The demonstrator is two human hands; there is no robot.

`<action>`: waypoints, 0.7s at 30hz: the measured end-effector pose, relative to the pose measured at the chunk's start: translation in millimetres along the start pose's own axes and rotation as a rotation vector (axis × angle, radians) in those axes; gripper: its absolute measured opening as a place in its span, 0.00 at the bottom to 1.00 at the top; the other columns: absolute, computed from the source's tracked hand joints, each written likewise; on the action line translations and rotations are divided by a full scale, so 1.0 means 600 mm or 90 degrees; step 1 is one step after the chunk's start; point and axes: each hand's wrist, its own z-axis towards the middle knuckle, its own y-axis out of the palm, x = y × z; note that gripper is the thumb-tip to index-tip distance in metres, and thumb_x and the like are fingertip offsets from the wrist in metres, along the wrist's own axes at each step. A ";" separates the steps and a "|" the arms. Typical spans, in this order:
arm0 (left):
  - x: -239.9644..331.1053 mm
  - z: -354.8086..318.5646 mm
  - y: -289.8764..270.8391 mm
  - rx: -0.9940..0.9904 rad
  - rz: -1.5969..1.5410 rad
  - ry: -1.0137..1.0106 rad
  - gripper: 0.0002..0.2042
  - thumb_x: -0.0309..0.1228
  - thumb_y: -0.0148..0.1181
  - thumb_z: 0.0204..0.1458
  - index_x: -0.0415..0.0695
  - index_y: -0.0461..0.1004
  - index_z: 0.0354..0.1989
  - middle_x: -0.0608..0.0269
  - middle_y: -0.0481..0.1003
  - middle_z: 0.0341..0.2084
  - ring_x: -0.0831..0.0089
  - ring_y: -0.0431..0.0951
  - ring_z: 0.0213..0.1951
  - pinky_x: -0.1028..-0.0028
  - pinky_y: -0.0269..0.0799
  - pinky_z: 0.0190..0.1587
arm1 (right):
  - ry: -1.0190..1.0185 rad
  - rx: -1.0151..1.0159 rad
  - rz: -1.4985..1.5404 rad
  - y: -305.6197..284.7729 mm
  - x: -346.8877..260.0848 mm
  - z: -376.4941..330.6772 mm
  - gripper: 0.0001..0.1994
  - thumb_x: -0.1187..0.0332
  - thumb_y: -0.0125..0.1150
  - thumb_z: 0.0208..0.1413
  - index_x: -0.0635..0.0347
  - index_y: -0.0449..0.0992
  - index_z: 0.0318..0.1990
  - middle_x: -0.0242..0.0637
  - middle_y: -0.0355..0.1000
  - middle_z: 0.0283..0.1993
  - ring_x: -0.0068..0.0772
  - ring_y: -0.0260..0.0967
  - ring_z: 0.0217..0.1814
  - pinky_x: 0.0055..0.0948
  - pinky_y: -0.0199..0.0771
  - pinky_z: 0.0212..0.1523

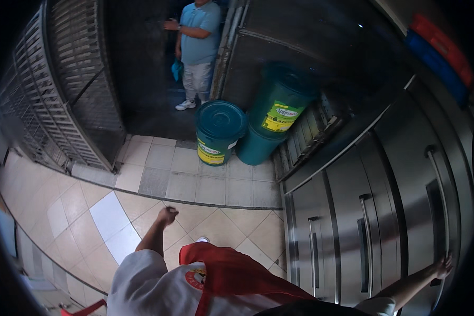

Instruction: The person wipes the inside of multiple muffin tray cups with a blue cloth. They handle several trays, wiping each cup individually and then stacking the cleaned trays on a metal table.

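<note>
My right hand [443, 267] is at the far right, its fingers bent around the long metal handle [442, 195] of a stainless steel cabinet door [405, 184]. The door appears closed against the cabinet front. Over the tiled floor, my left hand [167, 216] hangs in the air with curled fingers, and nothing shows in it. Beyond it stands a lidded green bucket [221, 124] with a yellow and green label. Another labelled green bucket [284, 100] sits tilted in view on top of a teal one [255, 147].
A person in a light blue shirt [200, 37] stands in the doorway with a blue-green thing [177, 69] in one hand. A metal lattice gate [73, 79] is folded at the left. Red [440, 45] and blue crates [437, 68] lie above the cabinet. A low tiled step [200, 184] crosses ahead.
</note>
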 end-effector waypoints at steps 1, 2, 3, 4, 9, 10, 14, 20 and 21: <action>0.041 0.033 -0.022 -0.016 -0.050 0.004 0.23 0.44 0.65 0.58 0.40 0.78 0.56 0.44 0.82 0.48 0.53 0.82 0.51 0.63 0.77 0.54 | 0.001 0.001 -0.024 -0.023 -0.022 -0.032 0.14 0.63 0.36 0.73 0.65 0.63 0.40 0.55 0.67 0.36 0.42 0.59 0.29 0.60 0.65 0.49; 0.086 0.053 -0.031 -0.047 -0.089 0.010 0.23 0.42 0.65 0.58 0.38 0.78 0.56 0.42 0.82 0.49 0.54 0.82 0.52 0.64 0.77 0.54 | 0.009 -0.002 -0.041 -0.050 -0.045 -0.072 0.13 0.63 0.37 0.71 0.63 0.62 0.37 0.52 0.64 0.34 0.40 0.57 0.27 0.57 0.64 0.46; 0.104 0.073 -0.040 -0.062 -0.086 0.087 0.22 0.39 0.63 0.58 0.37 0.77 0.56 0.43 0.82 0.48 0.53 0.82 0.51 0.64 0.77 0.52 | 0.021 -0.010 -0.041 -0.065 -0.069 -0.109 0.13 0.63 0.39 0.70 0.61 0.61 0.34 0.48 0.62 0.31 0.38 0.55 0.26 0.54 0.63 0.43; 0.115 0.099 -0.055 -0.161 0.081 0.142 0.19 0.36 0.61 0.60 0.37 0.77 0.55 0.43 0.81 0.50 0.51 0.81 0.52 0.61 0.77 0.53 | 0.037 -0.013 -0.028 -0.083 -0.089 -0.157 0.13 0.63 0.40 0.69 0.58 0.59 0.32 0.45 0.59 0.29 0.36 0.53 0.24 0.51 0.62 0.39; 0.003 0.195 -0.120 -0.138 0.048 0.044 0.12 0.34 0.56 0.63 0.42 0.83 0.44 0.54 0.82 0.40 0.64 0.80 0.38 0.61 0.77 0.40 | 0.111 0.088 0.179 -0.061 0.002 -0.493 0.19 0.64 0.46 0.63 0.47 0.52 0.19 0.27 0.47 0.16 0.27 0.44 0.16 0.36 0.57 0.24; 0.011 0.191 -0.116 -0.329 -0.316 -0.089 0.10 0.36 0.58 0.62 0.45 0.82 0.42 0.60 0.79 0.28 0.71 0.77 0.25 0.66 0.72 0.26 | 0.118 0.102 0.200 -0.074 -0.002 -0.528 0.21 0.64 0.47 0.62 0.44 0.50 0.16 0.23 0.44 0.14 0.25 0.42 0.14 0.33 0.56 0.21; -0.007 0.145 -0.079 -0.370 0.151 -0.111 0.12 0.43 0.54 0.62 0.50 0.78 0.43 0.68 0.76 0.30 0.70 0.77 0.26 0.65 0.70 0.23 | 0.139 0.128 0.253 -0.182 -0.006 -0.597 0.21 0.65 0.47 0.63 0.43 0.50 0.17 0.21 0.43 0.14 0.22 0.38 0.14 0.28 0.53 0.21; 0.032 0.067 0.035 -0.455 0.175 -0.171 0.16 0.46 0.55 0.62 0.49 0.79 0.47 0.61 0.77 0.37 0.64 0.79 0.36 0.61 0.74 0.36 | 0.173 0.124 0.325 -0.217 0.049 -0.634 0.19 0.64 0.48 0.61 0.44 0.52 0.17 0.21 0.45 0.14 0.21 0.41 0.15 0.26 0.55 0.21; 0.055 0.061 0.061 -0.471 0.172 -0.152 0.17 0.47 0.56 0.61 0.48 0.79 0.47 0.60 0.78 0.38 0.62 0.79 0.37 0.60 0.74 0.38 | 0.167 0.145 0.298 -0.205 0.037 -0.635 0.20 0.63 0.48 0.62 0.44 0.52 0.17 0.20 0.45 0.14 0.22 0.43 0.15 0.26 0.55 0.21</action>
